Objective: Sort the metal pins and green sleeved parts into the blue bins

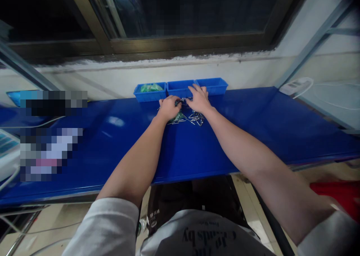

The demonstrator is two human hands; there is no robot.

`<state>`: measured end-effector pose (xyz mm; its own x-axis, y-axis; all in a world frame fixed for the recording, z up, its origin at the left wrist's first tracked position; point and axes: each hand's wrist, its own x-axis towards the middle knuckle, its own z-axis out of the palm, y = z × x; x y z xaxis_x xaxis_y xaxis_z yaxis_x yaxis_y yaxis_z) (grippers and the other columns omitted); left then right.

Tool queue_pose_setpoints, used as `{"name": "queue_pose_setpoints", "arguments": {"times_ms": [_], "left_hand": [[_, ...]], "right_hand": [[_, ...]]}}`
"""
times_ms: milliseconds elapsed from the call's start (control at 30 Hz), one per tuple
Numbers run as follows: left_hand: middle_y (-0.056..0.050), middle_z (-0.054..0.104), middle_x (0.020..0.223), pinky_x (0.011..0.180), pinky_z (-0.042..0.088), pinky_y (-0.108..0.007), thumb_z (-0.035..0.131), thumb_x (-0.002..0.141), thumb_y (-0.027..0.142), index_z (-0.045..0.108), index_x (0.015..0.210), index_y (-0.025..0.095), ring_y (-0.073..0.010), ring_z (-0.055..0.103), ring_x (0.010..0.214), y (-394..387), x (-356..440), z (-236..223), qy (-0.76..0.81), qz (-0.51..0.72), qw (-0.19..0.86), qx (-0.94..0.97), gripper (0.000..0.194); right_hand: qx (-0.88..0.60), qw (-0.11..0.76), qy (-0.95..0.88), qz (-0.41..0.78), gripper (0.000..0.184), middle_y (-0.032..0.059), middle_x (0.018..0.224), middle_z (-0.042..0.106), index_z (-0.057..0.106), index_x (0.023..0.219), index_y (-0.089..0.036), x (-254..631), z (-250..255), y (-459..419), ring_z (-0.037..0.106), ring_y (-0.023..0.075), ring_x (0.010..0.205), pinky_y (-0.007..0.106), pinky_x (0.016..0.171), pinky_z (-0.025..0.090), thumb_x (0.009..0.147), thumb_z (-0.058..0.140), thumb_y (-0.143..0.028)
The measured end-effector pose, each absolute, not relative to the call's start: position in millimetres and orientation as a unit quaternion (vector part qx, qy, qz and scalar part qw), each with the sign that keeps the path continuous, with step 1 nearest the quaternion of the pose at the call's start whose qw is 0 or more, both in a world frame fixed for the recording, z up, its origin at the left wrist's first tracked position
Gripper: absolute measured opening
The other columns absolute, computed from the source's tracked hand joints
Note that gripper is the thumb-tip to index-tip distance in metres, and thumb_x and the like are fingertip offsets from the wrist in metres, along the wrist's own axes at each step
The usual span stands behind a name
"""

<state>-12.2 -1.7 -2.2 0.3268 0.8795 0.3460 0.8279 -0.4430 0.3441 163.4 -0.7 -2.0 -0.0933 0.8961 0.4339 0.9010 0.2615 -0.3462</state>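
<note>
Both my arms reach out to the far edge of a glossy blue table (112,143). My left hand (169,107) is curled closed over a small green item and the scattered thin metal pins (194,118) lying there. My right hand (199,99) lies flat with its fingers spread over the pins, fingertips reaching the blue bins. Three small blue bins stand in a row against the wall: the left bin (149,92) holds green pieces, the middle bin (180,88) and the right bin (212,85) show no contents.
A white power strip (295,85) with its cable lies at the far right. Blurred-out objects sit on the left side of the table. A dark window runs above the white wall. A red object (337,194) is below the table at right.
</note>
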Motion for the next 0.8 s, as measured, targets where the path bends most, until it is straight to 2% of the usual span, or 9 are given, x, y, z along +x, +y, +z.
{"name": "queue_pose_setpoints", "arguments": {"times_ms": [133, 300, 367, 533, 800], "left_hand": [[-0.009, 0.069, 0.121, 0.098, 0.038, -0.048, 0.051, 0.091, 0.03, 0.07, 0.111, 0.024, -0.0321, 0.058, 0.119, -0.5, -12.4, -3.6, 0.523, 0.242, 0.053, 0.816, 0.028], [-0.009, 0.069, 0.121, 0.097, 0.039, -0.048, 0.052, 0.09, 0.029, 0.071, 0.11, 0.025, -0.031, 0.059, 0.118, 0.3, -12.8, -4.6, 0.525, 0.236, 0.049, 0.816, 0.028], [-0.009, 0.07, 0.121, 0.097, 0.04, -0.047, 0.052, 0.09, 0.029, 0.072, 0.109, 0.025, -0.0309, 0.06, 0.118, 0.4, -12.8, -4.7, 0.526, 0.231, 0.047, 0.817, 0.028], [-0.008, 0.07, 0.121, 0.095, 0.041, -0.045, 0.052, 0.09, 0.03, 0.072, 0.108, 0.025, -0.03, 0.059, 0.118, 0.8, -12.8, -5.0, 0.527, 0.224, 0.039, 0.819, 0.028], [-0.008, 0.07, 0.119, 0.095, 0.042, -0.045, 0.052, 0.091, 0.03, 0.072, 0.108, 0.024, -0.0297, 0.061, 0.116, 0.3, -12.8, -4.2, 0.526, 0.216, 0.036, 0.822, 0.028]], "right_hand": [[-0.593, 0.282, -0.754, -0.003, 0.038, 0.0174, 0.123, 0.059, 0.066, 0.122, -0.015, 161.1, 0.3, -5.8, 0.047, 0.0385, 0.123, 0.06, 0.103, 0.039, 0.089, 0.056, -0.032], [-0.586, 0.191, -0.788, 0.024, 0.042, 0.0181, 0.118, 0.063, 0.07, 0.117, -0.015, 156.9, 0.2, -10.8, 0.052, 0.0389, 0.118, 0.055, 0.099, 0.044, 0.084, 0.063, -0.04], [-0.582, 0.176, -0.794, 0.028, 0.038, 0.0174, 0.115, 0.064, 0.073, 0.113, -0.017, 156.4, -1.0, -10.7, 0.055, 0.0374, 0.114, 0.052, 0.096, 0.046, 0.085, 0.063, -0.04], [-0.569, 0.193, -0.798, 0.051, 0.023, 0.0137, 0.108, 0.069, 0.077, 0.1, -0.019, 157.2, -3.8, -7.7, 0.063, 0.0285, 0.103, 0.04, 0.091, 0.048, 0.087, 0.059, -0.026], [-0.561, 0.202, -0.799, 0.08, 0.026, 0.0117, 0.096, 0.075, 0.078, 0.093, -0.016, 156.7, -4.2, -5.1, 0.065, 0.0242, 0.096, 0.033, 0.09, 0.047, 0.085, 0.054, -0.011]]}}
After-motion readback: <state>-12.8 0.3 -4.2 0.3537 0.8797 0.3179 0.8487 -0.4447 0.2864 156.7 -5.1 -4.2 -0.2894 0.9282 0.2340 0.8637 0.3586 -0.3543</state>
